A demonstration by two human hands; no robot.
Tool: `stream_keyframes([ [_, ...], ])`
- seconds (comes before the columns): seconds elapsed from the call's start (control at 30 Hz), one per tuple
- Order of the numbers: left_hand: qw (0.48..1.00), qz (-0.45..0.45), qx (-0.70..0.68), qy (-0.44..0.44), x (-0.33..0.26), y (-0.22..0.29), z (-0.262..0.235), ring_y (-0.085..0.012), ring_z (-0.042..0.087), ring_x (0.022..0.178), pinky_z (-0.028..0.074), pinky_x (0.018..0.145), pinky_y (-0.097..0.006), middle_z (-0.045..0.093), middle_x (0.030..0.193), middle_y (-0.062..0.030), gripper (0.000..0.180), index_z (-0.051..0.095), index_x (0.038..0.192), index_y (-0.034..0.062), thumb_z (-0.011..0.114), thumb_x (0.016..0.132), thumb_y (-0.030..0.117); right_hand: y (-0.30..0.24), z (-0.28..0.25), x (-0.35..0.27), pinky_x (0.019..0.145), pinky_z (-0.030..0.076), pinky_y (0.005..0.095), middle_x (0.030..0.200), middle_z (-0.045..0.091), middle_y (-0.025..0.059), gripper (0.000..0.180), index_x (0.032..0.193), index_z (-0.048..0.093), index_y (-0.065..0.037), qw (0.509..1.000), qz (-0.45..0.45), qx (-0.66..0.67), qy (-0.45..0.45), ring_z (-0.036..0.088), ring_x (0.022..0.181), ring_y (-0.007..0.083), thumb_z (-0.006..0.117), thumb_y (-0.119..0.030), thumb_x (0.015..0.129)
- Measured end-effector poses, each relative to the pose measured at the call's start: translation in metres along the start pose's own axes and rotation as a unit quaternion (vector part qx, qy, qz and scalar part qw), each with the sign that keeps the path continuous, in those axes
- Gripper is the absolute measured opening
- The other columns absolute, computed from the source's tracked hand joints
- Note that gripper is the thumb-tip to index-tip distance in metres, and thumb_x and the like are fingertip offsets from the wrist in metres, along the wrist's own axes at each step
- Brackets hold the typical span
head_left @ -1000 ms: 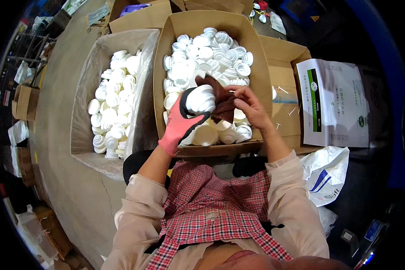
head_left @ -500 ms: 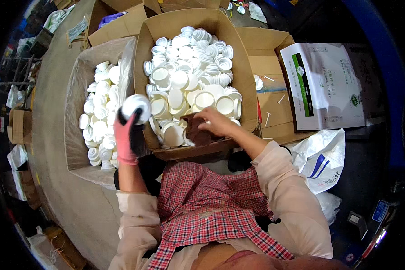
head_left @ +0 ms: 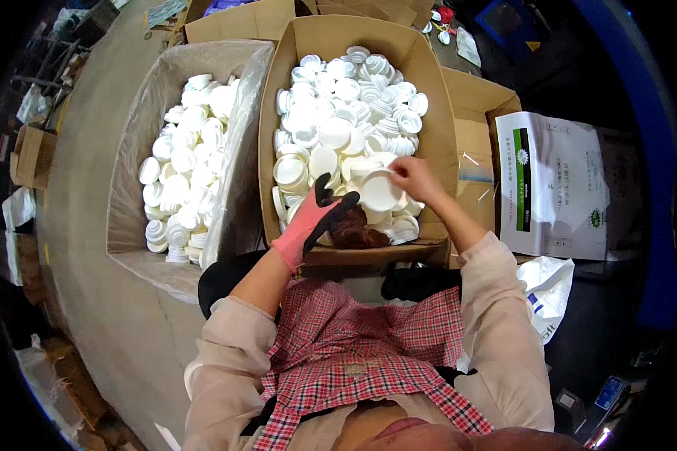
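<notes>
My right hand (head_left: pixel 420 182), bare, pinches the edge of a round white plastic lid (head_left: pixel 380 194) above the near part of a large cardboard box (head_left: pixel 353 28). My left hand (head_left: pixel 312 222) wears a pink glove with black fingers. Its thumb and fingers are spread with nothing between them, just left of that lid. Between my hands and the box's near wall lies a crumpled brown cloth (head_left: pixel 359 231), partly covered by my left fingers. White round lids (head_left: pixel 335 134) fill the box in a heap, some flat-faced and others showing stepped rings.
To the left stands a plastic-lined box (head_left: pixel 237 173) with many similar white lids (head_left: pixel 184 158). On the right are an opened carton (head_left: pixel 466 113), a white printed sheet (head_left: pixel 553 184) and a white plastic bag (head_left: pixel 545 289). More cartons (head_left: pixel 241 21) stand behind.
My left hand has come rightward from beside the left box, and the lid it held is gone from it. My right hand has left the brown cloth and taken a lid. The view has shifted.
</notes>
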State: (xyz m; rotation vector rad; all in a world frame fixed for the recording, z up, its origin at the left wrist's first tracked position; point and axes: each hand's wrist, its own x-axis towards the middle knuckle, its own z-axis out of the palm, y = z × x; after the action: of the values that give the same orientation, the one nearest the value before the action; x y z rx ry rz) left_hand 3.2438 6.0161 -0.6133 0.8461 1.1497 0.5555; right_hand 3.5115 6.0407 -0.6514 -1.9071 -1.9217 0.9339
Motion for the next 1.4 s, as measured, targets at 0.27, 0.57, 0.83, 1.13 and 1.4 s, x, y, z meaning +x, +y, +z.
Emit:
stream_keyframes([
  [0.27,0.958,0.107,-0.265,-0.013,0.004,0.032,-0.025,-0.0189,0.061,0.1,0.051,0.085,-0.032,0.063,0.111,-0.0087,0.043,0.055,0.122,0.0002,0.068,0.082,0.006,0.06,0.033,0.123,0.082,0.051,0.0429,0.101,0.066,0.0217,0.038,0.111,0.061,0.0,0.992,0.047,-0.091,0.077,0.064,0.091,0.0357,0.064,-0.027,0.084],
  [0.57,0.933,0.171,0.279,0.152,0.003,0.021,-0.033,-0.0418,0.052,0.115,0.044,0.095,-0.041,0.055,0.123,-0.0274,0.088,0.017,0.147,0.001,0.065,0.074,0.002,-0.062,0.068,0.093,0.079,0.048,0.0307,0.096,0.069,0.006,0.029,0.099,0.067,-0.001,0.913,-0.07,0.371,-0.152,0.062,0.088,0.0127,0.061,-0.028,0.091],
  [0.83,0.869,0.222,0.433,0.086,-0.014,0.016,0.02,-0.0366,0.065,0.071,0.052,0.063,-0.042,0.065,0.076,-0.0193,0.091,0.013,0.146,-0.0045,0.069,0.076,0.011,-0.099,0.023,-0.039,0.08,0.048,0.0298,0.094,0.065,0.007,0.027,0.106,0.063,0.001,0.942,-0.055,0.325,-0.057,0.059,0.087,0.014,0.059,-0.019,0.088],
  [1.13,0.803,0.364,0.47,-0.04,-0.042,-0.007,0.073,-0.0387,0.064,0.082,0.052,0.069,-0.043,0.065,0.093,-0.0225,0.093,0.014,0.146,-0.0015,0.07,0.072,0.007,-0.095,0.016,-0.147,0.089,0.044,0.0299,0.101,0.062,0.008,0.017,0.099,0.059,-0.001,0.902,-0.009,0.413,0.121,0.056,0.096,0.0153,0.059,-0.015,0.089],
  [1.4,0.842,0.388,0.369,-0.064,-0.039,-0.032,0.082,-0.0408,0.063,0.09,0.051,0.079,-0.042,0.065,0.095,-0.0259,0.061,0.048,0.129,-0.0046,0.072,0.075,0.012,-0.064,-0.034,-0.199,0.08,0.051,0.0383,0.084,0.064,0.0158,0.016,0.092,0.049,-0.001,0.624,-0.121,0.694,0.338,0.066,0.088,0.0276,0.042,-0.014,0.097],
])
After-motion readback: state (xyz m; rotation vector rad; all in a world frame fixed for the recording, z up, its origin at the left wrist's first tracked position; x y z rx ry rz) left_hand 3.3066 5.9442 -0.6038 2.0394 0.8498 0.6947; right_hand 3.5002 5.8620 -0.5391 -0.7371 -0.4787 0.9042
